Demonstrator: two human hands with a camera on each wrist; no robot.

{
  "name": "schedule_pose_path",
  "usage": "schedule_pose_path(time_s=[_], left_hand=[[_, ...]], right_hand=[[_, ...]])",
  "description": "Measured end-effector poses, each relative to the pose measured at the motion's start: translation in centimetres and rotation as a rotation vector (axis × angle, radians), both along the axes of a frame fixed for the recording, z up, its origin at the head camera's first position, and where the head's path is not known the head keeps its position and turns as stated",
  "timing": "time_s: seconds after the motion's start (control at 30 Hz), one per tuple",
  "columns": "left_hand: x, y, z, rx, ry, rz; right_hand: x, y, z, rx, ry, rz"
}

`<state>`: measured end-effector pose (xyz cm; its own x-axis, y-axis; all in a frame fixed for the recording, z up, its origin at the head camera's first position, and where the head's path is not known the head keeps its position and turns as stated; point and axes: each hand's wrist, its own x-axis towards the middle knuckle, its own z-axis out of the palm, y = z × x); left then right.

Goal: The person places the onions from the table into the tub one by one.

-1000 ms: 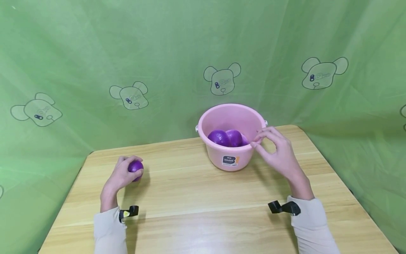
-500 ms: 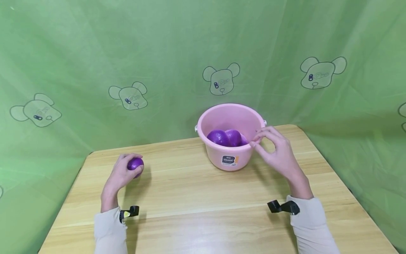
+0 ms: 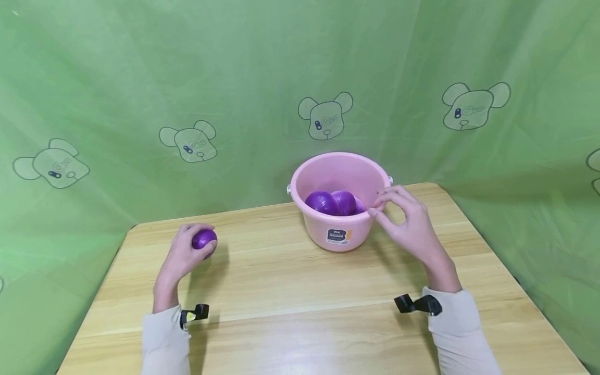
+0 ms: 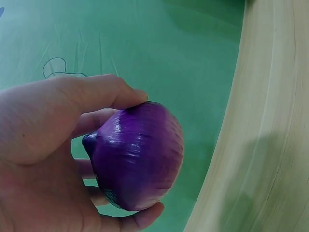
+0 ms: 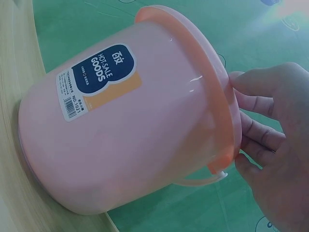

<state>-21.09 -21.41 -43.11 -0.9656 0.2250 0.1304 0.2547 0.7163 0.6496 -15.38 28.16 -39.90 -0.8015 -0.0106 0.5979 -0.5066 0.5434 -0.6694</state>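
Note:
My left hand (image 3: pixel 185 252) grips a shiny purple onion (image 4: pixel 137 154) between thumb and fingers, over the left part of the table. In the left wrist view the onion's pointed tip faces the palm. On the right, a pink bucket (image 3: pixel 335 234) stands upright, with a label on its front. Purple onions (image 3: pixel 322 203) lie inside it, one of them partly hidden by the rim. My right hand (image 3: pixel 414 226) holds the bucket's rim at its right side, thumb and fingertips on the edge, as the right wrist view (image 5: pixel 285 130) shows.
The wooden table (image 3: pixel 262 297) ends at a green cloth (image 3: pixel 253 78) printed with bear heads, close behind the bucket. A thin bucket handle (image 5: pixel 200 181) hangs down on the far side. Dark camera mounts (image 3: pixel 194 313) sit on both wrists.
My left hand has risen slightly with the onion and shifted a little to the right. The right hand stays on the bucket rim, and the bucket keeps its place.

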Motion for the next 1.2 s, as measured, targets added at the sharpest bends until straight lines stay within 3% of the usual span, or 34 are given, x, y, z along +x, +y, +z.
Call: schedule_pose_path(time_s=[0.43, 0.9, 1.2], left_hand=[[-0.3, 0.7, -0.6, 0.005, 0.028, -0.015], [0.3, 2.0, 0.9, 0.030, 0.093, -0.051], [0.6, 3.0, 1.9, 0.096, 0.123, -0.041]], right_hand=[[0.0, 0.0, -0.1, 0.004, 0.015, -0.004], [-0.2, -0.1, -0.2, 0.003, 0.012, -0.006], [0.0, 0.0, -0.2, 0.009, -0.002, -0.013]])
